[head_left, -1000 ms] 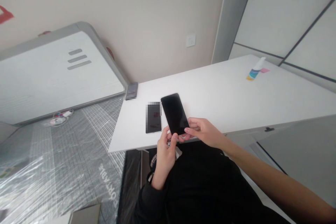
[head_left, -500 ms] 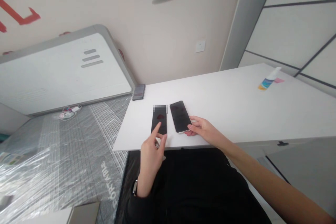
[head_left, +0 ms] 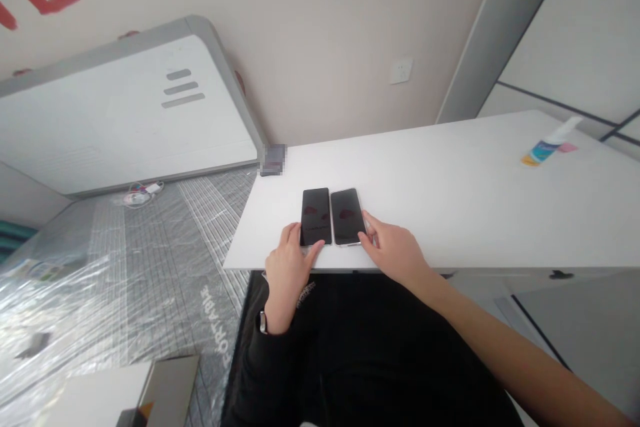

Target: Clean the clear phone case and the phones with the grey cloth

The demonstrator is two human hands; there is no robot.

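Observation:
Two smartphones with dark screens lie side by side near the front edge of the white table, almost touching. My left hand [head_left: 291, 265] is closed round the lower end of the left smartphone [head_left: 315, 213], fingers along its left edge and thumb at the bottom corner. The right smartphone [head_left: 347, 213] has a pale rim and is slightly tilted. Its lower right corner is between the thumb and fingers of my right hand [head_left: 393, 247]. Faint reddish reflections show on both screens.
The white table [head_left: 450, 200] bears a pump bottle [head_left: 545, 147] beside a pink item [head_left: 567, 147] at the far right. A blurred dark object [head_left: 273, 160] sits at its back left corner. Left of it is a plastic-wrapped mattress [head_left: 150, 260] with a white headboard [head_left: 125, 120].
My left hand has gone from a finger over the left smartphone's screen to gripping its lower end. The two smartphones are closer together and straighter. The view has shifted.

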